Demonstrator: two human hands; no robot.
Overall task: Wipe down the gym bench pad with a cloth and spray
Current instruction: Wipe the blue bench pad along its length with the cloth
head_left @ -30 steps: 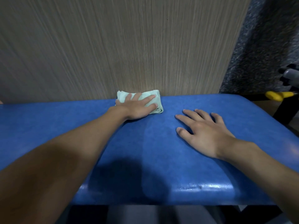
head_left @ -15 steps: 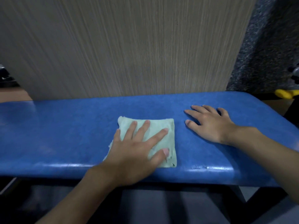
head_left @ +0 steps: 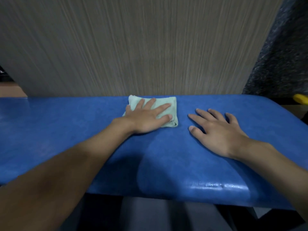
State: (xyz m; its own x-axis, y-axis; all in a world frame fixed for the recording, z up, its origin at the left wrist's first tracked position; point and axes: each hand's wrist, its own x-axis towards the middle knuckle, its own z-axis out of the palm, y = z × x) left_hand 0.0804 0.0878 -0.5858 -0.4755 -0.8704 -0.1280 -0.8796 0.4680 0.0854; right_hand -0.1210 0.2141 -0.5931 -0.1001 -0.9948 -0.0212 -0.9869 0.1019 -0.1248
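Observation:
A folded pale green cloth (head_left: 169,104) lies on the blue gym bench pad (head_left: 66,127), near the pad's far edge. My left hand (head_left: 146,117) presses flat on the cloth with straight, spread fingers. To its right, my right hand (head_left: 216,130) rests palm down on the bare pad, fingers spread, holding nothing. A darker damp streak runs down the pad between my two arms. No spray bottle is in view.
A grey wood-grain wall panel (head_left: 133,47) stands right behind the bench. A dark speckled surface (head_left: 283,64) is at the far right, with a yellow object (head_left: 300,98) at the right edge. Dark floor shows below the pad's near edge.
My left hand pulled the cloth to the pad's near edge, then pushed it back to the far edge. My right hand stayed flat on the pad.

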